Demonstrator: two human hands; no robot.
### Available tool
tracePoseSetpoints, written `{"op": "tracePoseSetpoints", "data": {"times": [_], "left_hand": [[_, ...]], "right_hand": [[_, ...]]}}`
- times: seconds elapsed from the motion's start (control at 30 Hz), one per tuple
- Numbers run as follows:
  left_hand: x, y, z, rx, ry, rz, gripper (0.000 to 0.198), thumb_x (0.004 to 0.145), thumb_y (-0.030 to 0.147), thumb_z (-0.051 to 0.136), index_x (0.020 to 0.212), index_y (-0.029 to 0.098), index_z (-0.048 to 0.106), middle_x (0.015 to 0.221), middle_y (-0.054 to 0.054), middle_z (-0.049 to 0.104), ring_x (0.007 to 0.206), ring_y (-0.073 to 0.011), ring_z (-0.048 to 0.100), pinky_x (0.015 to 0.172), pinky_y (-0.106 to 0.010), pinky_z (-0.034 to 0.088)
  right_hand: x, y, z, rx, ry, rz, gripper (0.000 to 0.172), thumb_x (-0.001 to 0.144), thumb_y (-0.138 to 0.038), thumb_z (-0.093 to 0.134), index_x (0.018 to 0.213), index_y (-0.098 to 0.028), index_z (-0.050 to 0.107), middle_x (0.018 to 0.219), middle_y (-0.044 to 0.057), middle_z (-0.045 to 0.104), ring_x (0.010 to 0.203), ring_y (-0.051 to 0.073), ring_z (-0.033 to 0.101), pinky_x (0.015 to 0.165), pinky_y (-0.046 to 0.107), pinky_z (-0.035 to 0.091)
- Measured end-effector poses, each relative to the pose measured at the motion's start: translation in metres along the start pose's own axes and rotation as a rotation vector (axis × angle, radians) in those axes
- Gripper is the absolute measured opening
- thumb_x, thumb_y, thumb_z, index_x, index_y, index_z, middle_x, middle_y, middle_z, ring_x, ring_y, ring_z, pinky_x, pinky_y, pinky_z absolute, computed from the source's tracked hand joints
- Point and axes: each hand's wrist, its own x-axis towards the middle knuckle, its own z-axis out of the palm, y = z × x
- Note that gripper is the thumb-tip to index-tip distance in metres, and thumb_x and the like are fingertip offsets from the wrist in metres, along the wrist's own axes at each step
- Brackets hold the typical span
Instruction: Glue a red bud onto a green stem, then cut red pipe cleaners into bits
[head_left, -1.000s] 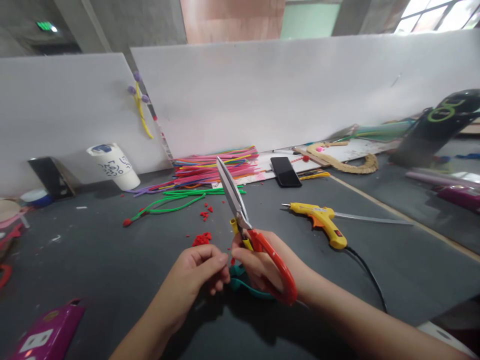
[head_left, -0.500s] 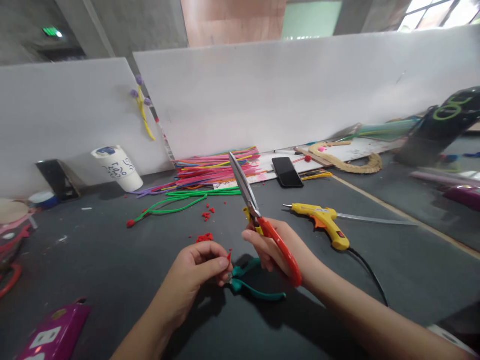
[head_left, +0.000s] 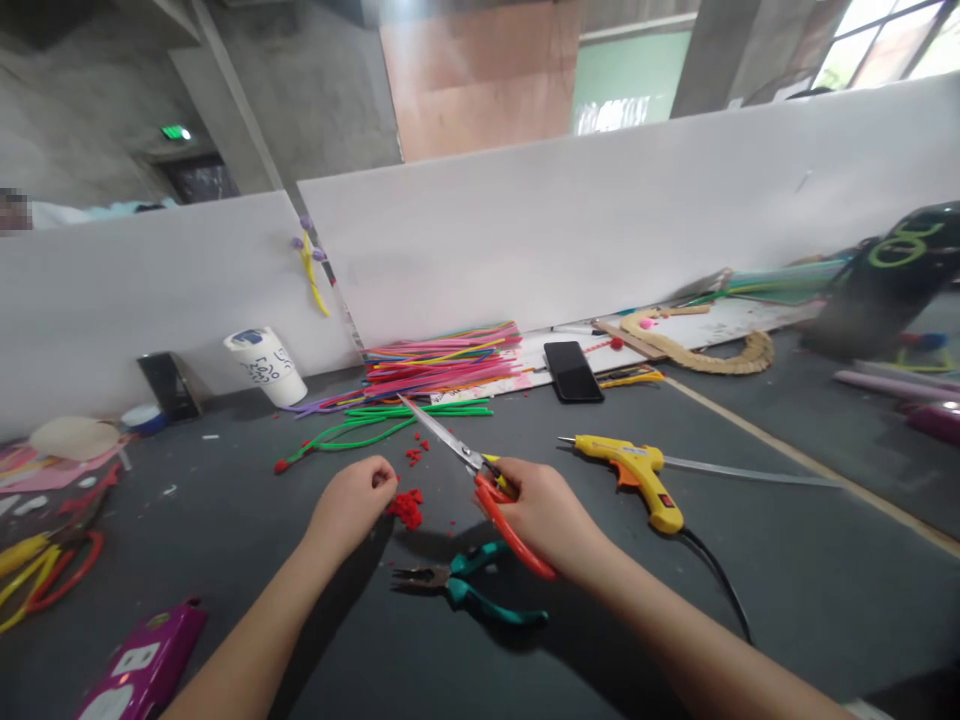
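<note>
My right hand (head_left: 551, 510) is wrapped round a pair of scissors (head_left: 510, 525) with red handles. Their closed-looking blades point up and to the left, above the tabletop. My left hand (head_left: 349, 510) is curled beside a small heap of red fuzzy bits (head_left: 407, 508); its fingertips are hidden, so whatever they hold cannot be made out. Several more red bits (head_left: 415, 453) lie a little farther off. Teal-handled needle-nose pliers (head_left: 469, 582) rest on the table below both hands, jaws to the left and slightly apart.
Green stems (head_left: 360, 432) and bundled coloured pipe cleaners (head_left: 442, 365) lie behind. A phone (head_left: 574, 372) and a yellow glue gun (head_left: 637, 470) with a trailing cable are to the right. At left stand a white cup (head_left: 266, 368), a purple power strip (head_left: 146, 665) and other scissors (head_left: 71, 575).
My left hand has moved left and away from the pliers to the red heap; the red piece at its fingertips is no longer visible. The scissors have tipped lower to the left.
</note>
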Motion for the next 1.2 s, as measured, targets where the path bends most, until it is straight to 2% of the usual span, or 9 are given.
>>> {"op": "tracePoseSetpoints", "data": {"times": [0.1, 0.17, 0.3, 0.4, 0.5, 0.63, 0.77, 0.97, 1.2], "left_hand": [[0.016, 0.0, 0.005, 0.071, -0.024, -0.031, 0.016, 0.079, 0.027, 0.048, 0.075, 0.018, 0.061, 0.07, -0.001, 0.062, 0.066, -0.0165, 0.057, 0.058, -0.027, 0.04], [0.026, -0.001, 0.01, 0.104, -0.057, -0.055, 0.021, 0.082, 0.03, 0.049, 0.095, 0.015, 0.058, 0.093, -0.005, 0.061, 0.078, -0.0165, 0.058, 0.068, -0.034, 0.047], [0.036, -0.006, 0.016, 0.125, -0.09, -0.06, 0.03, 0.082, 0.028, 0.05, 0.109, 0.017, 0.052, 0.111, -0.008, 0.055, 0.09, -0.0198, 0.057, 0.074, -0.039, 0.048], [0.032, -0.012, 0.011, 0.121, -0.082, -0.033, 0.029, 0.082, 0.03, 0.05, 0.107, 0.015, 0.054, 0.107, -0.007, 0.057, 0.088, -0.0195, 0.057, 0.072, -0.038, 0.048], [0.022, -0.015, 0.003, 0.096, -0.068, 0.029, 0.021, 0.082, 0.028, 0.048, 0.095, 0.014, 0.058, 0.091, -0.005, 0.061, 0.078, -0.0173, 0.058, 0.07, -0.035, 0.046], [0.008, -0.014, -0.004, 0.046, -0.088, 0.178, 0.017, 0.073, 0.018, 0.048, 0.078, 0.017, 0.064, 0.082, -0.003, 0.061, 0.076, -0.0175, 0.057, 0.07, -0.027, 0.041], [0.001, -0.009, -0.001, 0.005, -0.131, 0.265, 0.021, 0.069, 0.017, 0.047, 0.076, 0.02, 0.067, 0.077, -0.003, 0.06, 0.075, -0.0182, 0.056, 0.069, -0.026, 0.039], [-0.002, -0.006, 0.007, -0.073, -0.083, 0.228, 0.015, 0.067, 0.017, 0.047, 0.064, 0.019, 0.061, 0.073, -0.004, 0.06, 0.072, -0.0196, 0.054, 0.068, -0.028, 0.037], [-0.004, -0.01, 0.007, -0.286, -0.068, 0.113, 0.005, 0.063, 0.02, 0.051, 0.059, 0.019, 0.054, 0.058, 0.002, 0.056, 0.058, -0.0157, 0.05, 0.057, -0.026, 0.036]], "right_hand": [[-0.001, 0.0, -0.002, -0.007, 0.009, -0.013, 0.017, 0.072, -0.03, 0.048, 0.06, -0.019, 0.045, 0.052, -0.004, 0.04, 0.049, 0.01, 0.032, 0.043, 0.021, 0.019], [-0.002, 0.0, -0.003, -0.013, 0.012, -0.021, 0.018, 0.073, -0.031, 0.047, 0.06, -0.019, 0.045, 0.052, -0.004, 0.041, 0.05, 0.01, 0.033, 0.044, 0.021, 0.02], [-0.007, 0.001, -0.007, -0.028, 0.01, -0.027, 0.016, 0.072, -0.029, 0.048, 0.06, -0.018, 0.046, 0.053, -0.003, 0.042, 0.05, 0.01, 0.033, 0.044, 0.021, 0.02], [-0.01, 0.003, -0.011, -0.039, 0.013, -0.023, 0.017, 0.072, -0.029, 0.048, 0.059, -0.018, 0.045, 0.051, -0.004, 0.039, 0.048, 0.01, 0.031, 0.043, 0.021, 0.019], [-0.011, 0.007, -0.014, -0.049, 0.025, -0.018, 0.019, 0.072, -0.031, 0.048, 0.058, -0.019, 0.044, 0.051, -0.004, 0.038, 0.048, 0.01, 0.03, 0.044, 0.021, 0.019], [-0.011, 0.01, -0.015, -0.055, 0.04, -0.012, 0.022, 0.073, -0.034, 0.048, 0.059, -0.019, 0.044, 0.051, -0.005, 0.038, 0.049, 0.01, 0.03, 0.044, 0.021, 0.02], [-0.01, 0.009, -0.012, -0.052, 0.04, -0.016, 0.021, 0.073, -0.034, 0.048, 0.059, -0.018, 0.045, 0.051, -0.005, 0.038, 0.049, 0.01, 0.031, 0.044, 0.021, 0.02], [-0.01, 0.005, -0.009, -0.049, 0.024, -0.026, 0.02, 0.073, -0.032, 0.047, 0.059, -0.018, 0.045, 0.052, -0.004, 0.04, 0.049, 0.01, 0.031, 0.044, 0.021, 0.019], [-0.012, 0.004, -0.011, -0.044, 0.02, -0.016, 0.02, 0.072, -0.032, 0.048, 0.058, -0.018, 0.045, 0.051, -0.004, 0.038, 0.049, 0.01, 0.03, 0.043, 0.022, 0.019]]}}
